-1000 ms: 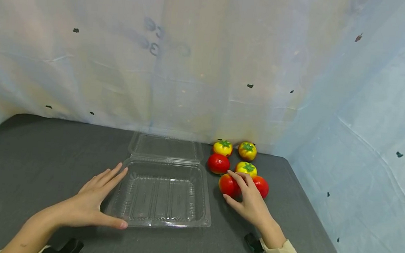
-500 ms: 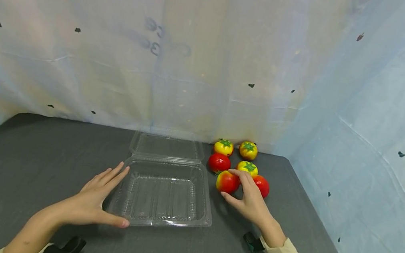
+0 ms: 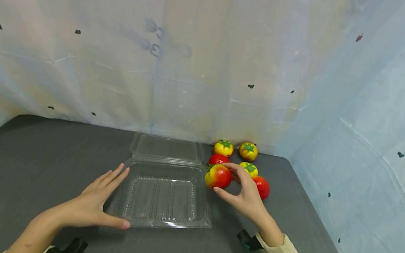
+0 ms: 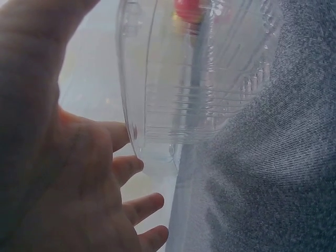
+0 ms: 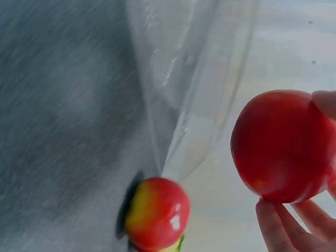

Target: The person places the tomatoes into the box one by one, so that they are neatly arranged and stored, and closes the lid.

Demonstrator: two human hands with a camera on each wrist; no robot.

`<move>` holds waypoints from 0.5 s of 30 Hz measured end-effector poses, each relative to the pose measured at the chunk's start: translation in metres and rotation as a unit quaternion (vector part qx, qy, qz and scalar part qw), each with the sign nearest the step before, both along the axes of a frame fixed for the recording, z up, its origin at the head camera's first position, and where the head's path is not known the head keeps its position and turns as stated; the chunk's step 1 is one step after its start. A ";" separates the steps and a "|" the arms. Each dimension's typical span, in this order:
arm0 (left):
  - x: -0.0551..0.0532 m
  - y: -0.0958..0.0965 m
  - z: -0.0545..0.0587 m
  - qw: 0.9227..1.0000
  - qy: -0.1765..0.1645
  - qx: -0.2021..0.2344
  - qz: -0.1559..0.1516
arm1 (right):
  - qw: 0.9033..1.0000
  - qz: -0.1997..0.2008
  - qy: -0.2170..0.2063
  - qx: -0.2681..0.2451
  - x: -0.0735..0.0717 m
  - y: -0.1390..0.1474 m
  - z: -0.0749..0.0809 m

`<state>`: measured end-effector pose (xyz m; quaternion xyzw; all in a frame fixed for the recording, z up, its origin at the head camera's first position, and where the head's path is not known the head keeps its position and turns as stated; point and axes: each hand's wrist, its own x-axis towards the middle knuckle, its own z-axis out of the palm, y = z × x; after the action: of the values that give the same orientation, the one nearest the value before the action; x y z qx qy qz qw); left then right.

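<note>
My right hand (image 3: 248, 199) holds a red and yellow tomato (image 3: 218, 177) between thumb and fingers, above the table at the right side of a clear plastic box (image 3: 161, 197). In the right wrist view that tomato (image 5: 281, 149) looks plain red and sits off the surface, the fingertips (image 5: 273, 226) against it. The box's hinged lid (image 3: 166, 147) lies folded back behind it, and nothing lies in the box. At the box's left edge my left hand (image 3: 90, 207) is spread, thumb near the front corner. Its fingertips (image 4: 128, 168) are at the rim in the left wrist view.
Several other tomatoes stand right of the box: a red one (image 3: 217, 158) partly behind the held one, yellow ones (image 3: 248, 151) with green tops, and another red one (image 3: 262, 187) beside my right hand. Pale sheeting (image 3: 206, 82) walls the dark table's back and right.
My right hand has lifted the tomato from the group and carried it left toward the box. The left hand stays at the box's left edge.
</note>
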<state>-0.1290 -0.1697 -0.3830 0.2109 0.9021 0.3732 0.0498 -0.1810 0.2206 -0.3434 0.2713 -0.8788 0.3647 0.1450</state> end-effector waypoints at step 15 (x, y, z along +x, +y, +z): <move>0.001 0.001 -0.001 1.000 -0.009 0.005 0.005 | 0.997 0.075 -0.026 -0.025 -0.001 -0.026 0.017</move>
<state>-0.1282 -0.1690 -0.3835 0.2034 0.9007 0.3799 0.0547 -0.1824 0.1947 -0.3268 0.3232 -0.8502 0.4030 0.1011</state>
